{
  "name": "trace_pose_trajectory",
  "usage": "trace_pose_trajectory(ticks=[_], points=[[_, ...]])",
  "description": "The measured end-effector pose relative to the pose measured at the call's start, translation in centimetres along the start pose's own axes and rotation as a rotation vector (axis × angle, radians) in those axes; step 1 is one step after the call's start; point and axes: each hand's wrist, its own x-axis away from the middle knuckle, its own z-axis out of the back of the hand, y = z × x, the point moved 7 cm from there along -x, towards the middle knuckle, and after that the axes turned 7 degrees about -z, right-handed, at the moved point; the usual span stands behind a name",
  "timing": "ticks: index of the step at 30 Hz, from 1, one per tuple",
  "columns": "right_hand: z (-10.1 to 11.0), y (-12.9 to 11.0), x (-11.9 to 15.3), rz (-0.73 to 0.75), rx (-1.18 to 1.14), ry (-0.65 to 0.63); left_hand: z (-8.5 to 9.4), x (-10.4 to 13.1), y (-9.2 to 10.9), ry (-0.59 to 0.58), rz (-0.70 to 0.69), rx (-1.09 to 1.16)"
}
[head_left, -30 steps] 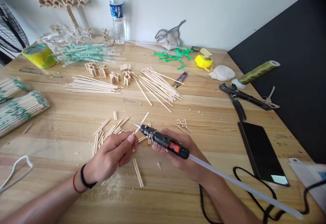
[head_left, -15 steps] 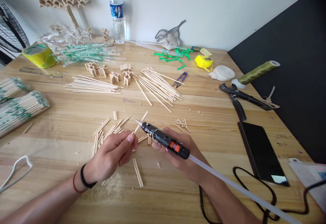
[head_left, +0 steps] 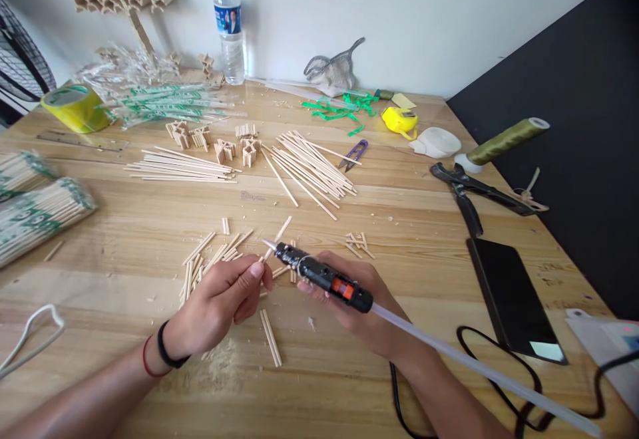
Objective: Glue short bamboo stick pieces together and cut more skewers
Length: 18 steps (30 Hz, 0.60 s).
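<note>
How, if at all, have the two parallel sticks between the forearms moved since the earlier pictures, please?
No; the two parallel sticks lie in the same spot, judged against the water bottle.

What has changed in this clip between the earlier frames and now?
Very little: the glue gun in the right hand has its tip slightly left and lower in view than half a second ago. Nothing was taken up or let go; the left hand grips the same stick.
</note>
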Motion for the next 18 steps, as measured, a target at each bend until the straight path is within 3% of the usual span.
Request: trace_pose_trajectory(ticks=[4,9,15,18], points=[[0.7,0.1,0.0,-0.005,0.016,0.088,0.1,0.0,-0.3,0.007,0.011,-0.019],[-0.4,0.0,0.0,0.036,0.001,-0.028,0.0,0.1,0.0,-0.006,-0.009,-0.039],[1.2,0.1,0.0,-0.006,0.048,0.144,0.2,-0.2,1.0,-0.041,-0.041,-0.326],[0.9,-0.1,-0.1,0.009,0.045,0.102,0.2,-0.2,1.3,-0.043,-0.061,-0.371]])
